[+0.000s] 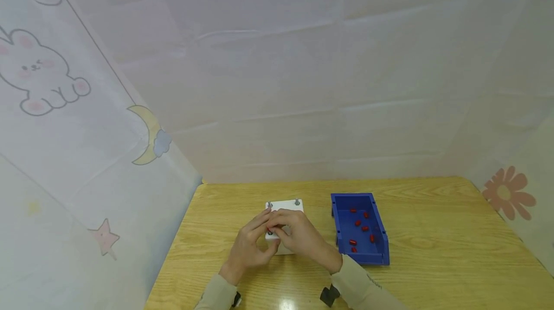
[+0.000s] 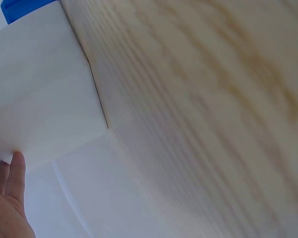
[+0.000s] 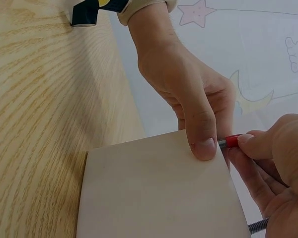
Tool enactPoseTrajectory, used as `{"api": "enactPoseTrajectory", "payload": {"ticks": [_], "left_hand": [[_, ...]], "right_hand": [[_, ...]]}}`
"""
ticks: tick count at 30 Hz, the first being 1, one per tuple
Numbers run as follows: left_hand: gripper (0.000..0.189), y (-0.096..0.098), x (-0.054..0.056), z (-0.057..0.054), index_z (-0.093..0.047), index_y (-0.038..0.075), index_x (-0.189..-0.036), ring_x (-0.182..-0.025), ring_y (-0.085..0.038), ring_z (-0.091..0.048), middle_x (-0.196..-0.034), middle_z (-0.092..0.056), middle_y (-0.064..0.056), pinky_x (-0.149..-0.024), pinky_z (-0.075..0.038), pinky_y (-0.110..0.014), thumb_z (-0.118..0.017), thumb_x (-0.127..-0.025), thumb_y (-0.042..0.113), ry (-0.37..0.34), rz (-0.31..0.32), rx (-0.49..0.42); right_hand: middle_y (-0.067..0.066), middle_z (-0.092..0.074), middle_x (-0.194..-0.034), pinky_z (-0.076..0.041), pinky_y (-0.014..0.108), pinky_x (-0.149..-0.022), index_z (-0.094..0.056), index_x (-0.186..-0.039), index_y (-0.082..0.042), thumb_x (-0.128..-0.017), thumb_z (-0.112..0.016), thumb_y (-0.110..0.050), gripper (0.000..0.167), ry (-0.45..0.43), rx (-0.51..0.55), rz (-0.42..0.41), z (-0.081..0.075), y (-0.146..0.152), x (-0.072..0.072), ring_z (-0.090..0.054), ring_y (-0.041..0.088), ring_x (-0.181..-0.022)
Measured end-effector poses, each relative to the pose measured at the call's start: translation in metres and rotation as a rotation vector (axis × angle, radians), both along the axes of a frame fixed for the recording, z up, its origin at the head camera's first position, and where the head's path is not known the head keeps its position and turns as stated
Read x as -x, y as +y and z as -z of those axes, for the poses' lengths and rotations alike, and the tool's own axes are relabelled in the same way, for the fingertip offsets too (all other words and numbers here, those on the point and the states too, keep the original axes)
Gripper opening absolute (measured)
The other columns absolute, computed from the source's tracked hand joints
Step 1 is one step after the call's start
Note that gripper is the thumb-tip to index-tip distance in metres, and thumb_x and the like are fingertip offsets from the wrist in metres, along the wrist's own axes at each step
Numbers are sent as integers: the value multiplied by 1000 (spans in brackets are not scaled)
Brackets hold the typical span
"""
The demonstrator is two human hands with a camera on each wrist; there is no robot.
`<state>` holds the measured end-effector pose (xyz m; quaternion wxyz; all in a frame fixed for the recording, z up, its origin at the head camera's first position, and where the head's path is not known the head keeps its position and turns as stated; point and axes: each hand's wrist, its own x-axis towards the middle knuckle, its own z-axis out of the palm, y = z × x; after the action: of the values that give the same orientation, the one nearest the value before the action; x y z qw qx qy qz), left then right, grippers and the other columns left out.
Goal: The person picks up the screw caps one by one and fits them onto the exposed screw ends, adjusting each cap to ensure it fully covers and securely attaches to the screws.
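Note:
A white box-like block (image 1: 284,205) stands on the table, with metal threaded studs on its top face; two studs (image 1: 297,202) show along its far edge. My left hand (image 1: 247,248) grips the block's near left corner, its thumb pressed on the side face (image 3: 154,188) in the right wrist view. With thumb and fingertips, my right hand (image 1: 303,235) pinches a small red cap (image 3: 232,141) at the end of a stud beside the left thumb. Bare thread shows between cap and block. Another stud (image 3: 259,226) sticks out lower in that view, partly behind the right hand.
Right of the block stands a blue bin (image 1: 368,259) holding several loose red caps (image 1: 365,228). The wooden table (image 1: 437,233) reaches back to a pale fabric wall (image 1: 277,108), and another printed fabric wall (image 1: 143,214) rises along its left edge.

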<state>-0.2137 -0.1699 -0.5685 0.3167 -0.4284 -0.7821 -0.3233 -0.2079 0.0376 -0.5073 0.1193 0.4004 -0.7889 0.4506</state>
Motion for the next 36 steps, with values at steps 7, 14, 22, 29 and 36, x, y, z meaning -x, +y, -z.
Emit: {"api": "enactPoseTrajectory", "payload": {"ticks": [7,14,22,29,36], "left_hand": [[49,-1,3,0,-66,3,-142,-128,-47,-67,-141,-69,-18,-109,-59,-45,-71,-97,22,21,-3,1],[48,0,5,-2,-67,3,-140,-125,-48,-69,-139,-70,-19,-108,-60,-46,-70,-98,23,32,4,3],[46,-1,5,-1,-68,5,-139,-125,-46,-69,-140,-70,-18,-106,-61,-47,-71,-98,25,16,-8,13],[46,-2,5,0,-69,5,-139,-125,-45,-69,-139,-70,-18,-107,-61,-46,-70,-98,26,20,-10,15],[46,-2,2,3,-69,3,-138,-125,-45,-69,-138,-71,-19,-107,-61,-44,-70,-98,26,15,-21,8]], "right_hand": [[6,-81,-109,-65,21,-87,-82,-107,-5,-94,-77,3,16,32,-29,18,-1,-1,1,-77,18,-104],[4,-81,-108,-66,27,-92,-82,-107,-7,-94,-78,2,16,48,-51,35,-4,-1,2,-77,20,-109],[4,-81,-107,-66,26,-92,-82,-106,-5,-94,-77,3,16,39,-41,32,-4,0,1,-76,20,-109],[4,-81,-107,-66,26,-92,-81,-106,-6,-94,-77,3,15,19,-46,28,-4,0,1,-76,20,-109],[5,-81,-107,-65,22,-89,-82,-104,-6,-94,-77,3,15,23,-56,18,-3,-2,-1,-77,19,-105]]}}
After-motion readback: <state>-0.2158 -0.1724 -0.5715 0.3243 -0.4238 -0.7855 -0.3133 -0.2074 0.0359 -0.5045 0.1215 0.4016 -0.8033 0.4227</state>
